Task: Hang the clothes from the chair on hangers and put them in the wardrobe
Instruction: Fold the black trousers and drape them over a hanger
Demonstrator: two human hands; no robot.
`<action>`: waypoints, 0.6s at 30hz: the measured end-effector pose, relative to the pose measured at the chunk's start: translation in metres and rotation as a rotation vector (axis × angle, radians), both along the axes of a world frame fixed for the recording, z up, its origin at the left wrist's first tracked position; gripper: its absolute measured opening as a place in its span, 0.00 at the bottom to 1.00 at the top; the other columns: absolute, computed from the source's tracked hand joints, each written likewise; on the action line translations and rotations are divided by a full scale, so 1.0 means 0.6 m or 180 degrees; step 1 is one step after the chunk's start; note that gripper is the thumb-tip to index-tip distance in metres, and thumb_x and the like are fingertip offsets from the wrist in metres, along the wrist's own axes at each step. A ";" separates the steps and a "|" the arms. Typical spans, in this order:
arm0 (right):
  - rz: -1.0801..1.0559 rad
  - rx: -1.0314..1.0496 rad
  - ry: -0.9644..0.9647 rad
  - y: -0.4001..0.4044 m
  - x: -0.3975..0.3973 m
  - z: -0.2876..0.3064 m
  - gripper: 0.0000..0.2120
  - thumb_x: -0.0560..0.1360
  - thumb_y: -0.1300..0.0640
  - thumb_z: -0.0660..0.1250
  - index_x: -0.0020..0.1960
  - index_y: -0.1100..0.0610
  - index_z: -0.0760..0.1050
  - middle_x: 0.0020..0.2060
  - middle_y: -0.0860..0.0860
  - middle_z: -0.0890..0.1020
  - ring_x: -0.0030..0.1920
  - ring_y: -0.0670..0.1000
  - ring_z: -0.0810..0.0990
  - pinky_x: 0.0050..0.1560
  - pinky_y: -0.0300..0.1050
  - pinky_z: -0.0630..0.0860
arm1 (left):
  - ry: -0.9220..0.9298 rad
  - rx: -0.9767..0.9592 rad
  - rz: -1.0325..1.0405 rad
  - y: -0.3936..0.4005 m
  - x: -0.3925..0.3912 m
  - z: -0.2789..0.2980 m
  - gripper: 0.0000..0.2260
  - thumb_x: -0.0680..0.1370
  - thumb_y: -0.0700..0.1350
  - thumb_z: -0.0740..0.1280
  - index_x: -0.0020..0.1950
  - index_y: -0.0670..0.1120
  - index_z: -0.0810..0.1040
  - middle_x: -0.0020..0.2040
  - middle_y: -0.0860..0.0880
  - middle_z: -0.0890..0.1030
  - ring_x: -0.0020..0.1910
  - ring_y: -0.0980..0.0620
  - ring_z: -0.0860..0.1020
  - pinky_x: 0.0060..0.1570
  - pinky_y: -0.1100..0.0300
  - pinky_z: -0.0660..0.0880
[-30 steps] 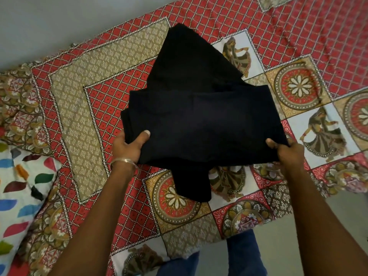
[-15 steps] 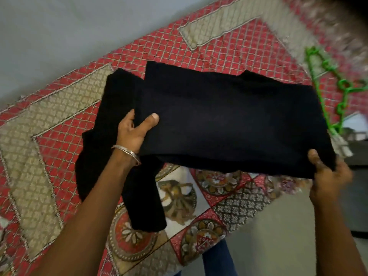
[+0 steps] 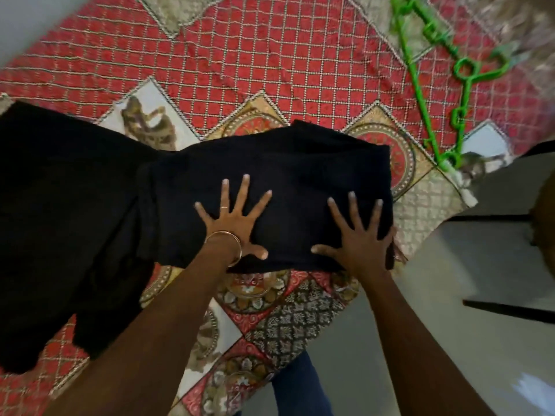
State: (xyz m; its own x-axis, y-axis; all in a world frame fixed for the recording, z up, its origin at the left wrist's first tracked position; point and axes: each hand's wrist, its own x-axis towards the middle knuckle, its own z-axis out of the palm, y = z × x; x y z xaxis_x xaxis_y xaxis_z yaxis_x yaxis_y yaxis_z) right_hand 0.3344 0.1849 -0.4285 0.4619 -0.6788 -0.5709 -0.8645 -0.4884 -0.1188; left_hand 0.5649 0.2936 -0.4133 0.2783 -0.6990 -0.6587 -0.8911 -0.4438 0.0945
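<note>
Patterned in red, gold and white, a bedspread (image 3: 270, 64) covers the bed where the work is going on, with pale floor (image 3: 405, 340) showing past its near corner. Nearest the viewer, both forearms reach forward. The left hand (image 3: 235, 219), a bangle at its wrist, lies flat with fingers spread on a black garment (image 3: 285, 175); the right hand (image 3: 359, 232) rests just beside it, also splayed and gripping nothing, its outer fingers near the cloth's right edge. The garment is folded over on the bedspread by the near edge, and more black fabric trails off to the left. Farther back at the right, well apart from the cloth, lies a green plastic hanger (image 3: 420, 82).

The step in hand looks like flattening the garment before it goes on the hanger. To do it well, sweep the palms outward from the middle so creases run off the edges, then find the neckline or waistband before fetching the hanger.

What kind of garment this is cannot be told: its black surface shows no seams. Motion blur smears the hanger's hook. Neither chair nor wardrobe can be made out for certain
</note>
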 end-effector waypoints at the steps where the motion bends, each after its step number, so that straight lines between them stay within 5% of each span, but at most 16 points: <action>1: -0.0078 0.0119 0.0002 -0.024 -0.010 -0.017 0.53 0.59 0.18 0.52 0.72 0.34 0.28 0.74 0.43 0.28 0.72 0.63 0.25 0.64 0.79 0.41 | 0.0038 0.0235 0.0071 -0.026 -0.006 -0.016 0.60 0.59 0.69 0.74 0.67 0.69 0.24 0.67 0.56 0.18 0.70 0.40 0.24 0.59 0.20 0.42; 5: 0.0056 0.0446 0.0010 -0.035 -0.003 -0.032 0.57 0.54 0.16 0.51 0.72 0.35 0.27 0.72 0.41 0.25 0.70 0.63 0.23 0.62 0.80 0.38 | -0.0228 0.0811 0.0292 -0.051 -0.009 -0.027 0.67 0.56 0.64 0.79 0.65 0.65 0.19 0.64 0.50 0.14 0.70 0.37 0.24 0.58 0.19 0.45; 7: 0.0068 0.0525 -0.0063 -0.052 -0.015 -0.026 0.54 0.56 0.17 0.50 0.75 0.35 0.37 0.76 0.42 0.34 0.75 0.62 0.32 0.64 0.78 0.41 | -0.0407 0.1176 0.0163 -0.076 -0.035 -0.024 0.66 0.61 0.61 0.78 0.67 0.60 0.20 0.67 0.44 0.18 0.72 0.33 0.30 0.61 0.22 0.48; 9: -0.0356 0.0183 -0.0611 -0.092 -0.033 -0.010 0.43 0.63 0.20 0.49 0.72 0.40 0.64 0.74 0.45 0.62 0.74 0.59 0.57 0.67 0.72 0.49 | -0.0518 0.1192 0.0254 -0.120 -0.057 -0.001 0.54 0.69 0.59 0.73 0.75 0.55 0.32 0.75 0.37 0.34 0.74 0.30 0.47 0.66 0.29 0.52; 11: -0.1353 -0.0266 -0.1421 -0.157 -0.052 -0.001 0.29 0.71 0.31 0.54 0.59 0.49 0.78 0.59 0.51 0.79 0.61 0.57 0.74 0.63 0.66 0.64 | -0.0484 0.0663 0.0566 -0.180 -0.064 0.018 0.30 0.77 0.57 0.65 0.75 0.50 0.59 0.72 0.37 0.63 0.67 0.36 0.68 0.67 0.37 0.60; 14: -0.2101 -0.1028 -0.1412 -0.248 -0.077 0.003 0.19 0.76 0.49 0.63 0.61 0.60 0.75 0.58 0.61 0.77 0.60 0.62 0.73 0.59 0.56 0.67 | -0.0030 -0.0306 0.1008 -0.233 -0.065 0.025 0.12 0.79 0.53 0.62 0.58 0.50 0.77 0.55 0.41 0.79 0.54 0.40 0.77 0.58 0.47 0.72; 18: -0.2546 -0.1319 -0.0896 -0.350 -0.107 -0.002 0.26 0.77 0.52 0.65 0.71 0.62 0.64 0.67 0.63 0.69 0.68 0.61 0.64 0.64 0.54 0.63 | 0.1306 -0.1070 0.1792 -0.294 -0.091 0.024 0.04 0.78 0.44 0.67 0.44 0.48 0.80 0.36 0.46 0.82 0.34 0.52 0.79 0.43 0.55 0.79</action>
